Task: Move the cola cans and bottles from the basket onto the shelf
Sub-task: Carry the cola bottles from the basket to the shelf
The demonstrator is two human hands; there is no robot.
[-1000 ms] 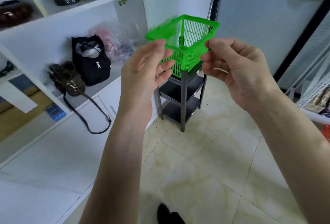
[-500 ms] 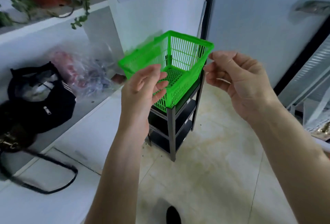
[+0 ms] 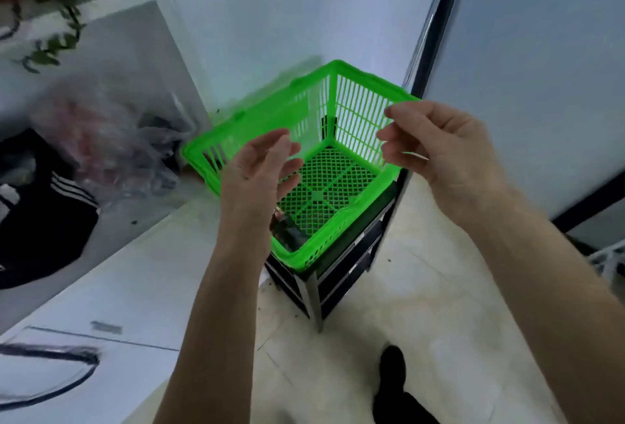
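Note:
A bright green plastic basket (image 3: 358, 109) sits on top of a small black tiered shelf rack (image 3: 341, 285). Its mesh floor is mostly bare. A dark, cola-like item (image 3: 287, 232) lies in the near corner, blurred and partly hidden by my left wrist. My left hand (image 3: 260, 173) hovers over the basket's near-left rim, fingers apart, holding nothing. My right hand (image 3: 436, 146) is at the right rim with curled, separated fingers, and I see nothing gripped in it.
White wall shelving (image 3: 111, 247) on the left holds a black bag (image 3: 44, 220), a crumpled clear plastic bag (image 3: 111, 139) and a trailing plant (image 3: 57, 27). A black door frame (image 3: 436, 24) rises behind the basket. My dark shoe (image 3: 392, 366) stands on the tiled floor.
The view has closed in and tilted down, so the basket's inside now shows. Both hands have dropped lower and spread a little wider over its rims.

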